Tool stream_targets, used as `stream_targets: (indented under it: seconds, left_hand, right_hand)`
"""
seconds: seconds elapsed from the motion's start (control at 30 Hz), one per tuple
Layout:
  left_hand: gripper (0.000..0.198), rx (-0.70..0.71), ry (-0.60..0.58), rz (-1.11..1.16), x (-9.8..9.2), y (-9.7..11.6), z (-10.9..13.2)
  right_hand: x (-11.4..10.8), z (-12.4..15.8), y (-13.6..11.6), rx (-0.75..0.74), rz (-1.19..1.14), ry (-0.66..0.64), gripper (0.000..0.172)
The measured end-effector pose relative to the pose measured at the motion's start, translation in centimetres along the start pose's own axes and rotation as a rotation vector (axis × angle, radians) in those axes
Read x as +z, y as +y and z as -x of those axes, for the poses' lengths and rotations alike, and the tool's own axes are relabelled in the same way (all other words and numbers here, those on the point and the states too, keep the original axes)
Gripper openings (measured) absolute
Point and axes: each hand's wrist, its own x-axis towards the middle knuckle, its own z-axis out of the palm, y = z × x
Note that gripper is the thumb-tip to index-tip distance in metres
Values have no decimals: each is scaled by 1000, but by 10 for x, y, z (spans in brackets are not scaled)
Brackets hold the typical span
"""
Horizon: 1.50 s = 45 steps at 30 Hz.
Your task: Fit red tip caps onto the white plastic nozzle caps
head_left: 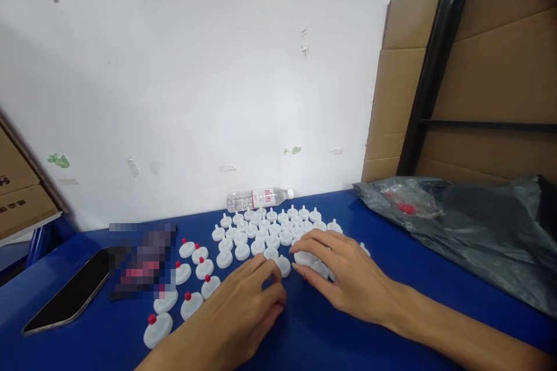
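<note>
My right hand (343, 266) is curled round a white disc-shaped nozzle cap (304, 257), thumb and fingers at its sides. A small bit of red shows just under the thumb. Beside it, my left hand (250, 301) has its fingers bent in and pressed together; whatever they may hold is hidden. Many white nozzle caps (273, 241) stand close together, spouts up, in front of both hands. To the left are several white caps with red tips (158, 330), partly behind my left forearm. More white caps lie partly covered by my right hand.
A clear plastic bottle (261, 199) lies by the wall behind the caps. On the left of the blue table (304, 336) lie a phone (69, 293) and a blurred dark packet (145, 261). A grey plastic bag (470, 232) with red bits on it covers the right side.
</note>
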Motion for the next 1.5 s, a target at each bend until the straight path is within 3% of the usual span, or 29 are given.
stream_targets:
  seconds: [0.13, 0.3, 0.57, 0.77, 1.03, 1.17, 1.37, 1.5]
  left_hand:
    - [15, -7, 185, 93, -6, -2, -2]
    - [21, 42, 350, 69, -7, -10, -2]
    - [28, 84, 377, -67, 4, -9, 1]
    - [35, 83, 451, -97, 4, -12, 3]
    - [21, 46, 482, 4, 3, -11, -1]
    - [20, 20, 391, 53, 3, -9, -2]
    - [29, -72, 311, 357, -2, 3, 0]
    - [19, -18, 366, 331, -9, 6, -1]
  right_hand:
    - [2, 1, -1, -84, -61, -100, 34]
    - [2, 3, -4, -17, -129, -84, 49]
    - [3, 5, -4, -77, -151, -36, 45]
    - [2, 6, -6, -133, -168, 80, 43]
    - [2, 6, -7, -208, -198, 148, 41]
    - [5, 6, -11, -181, -247, 196, 33]
    - [5, 7, -18, -192, -293, 220, 28]
    - [5, 4, -18, -225, -292, 266, 34]
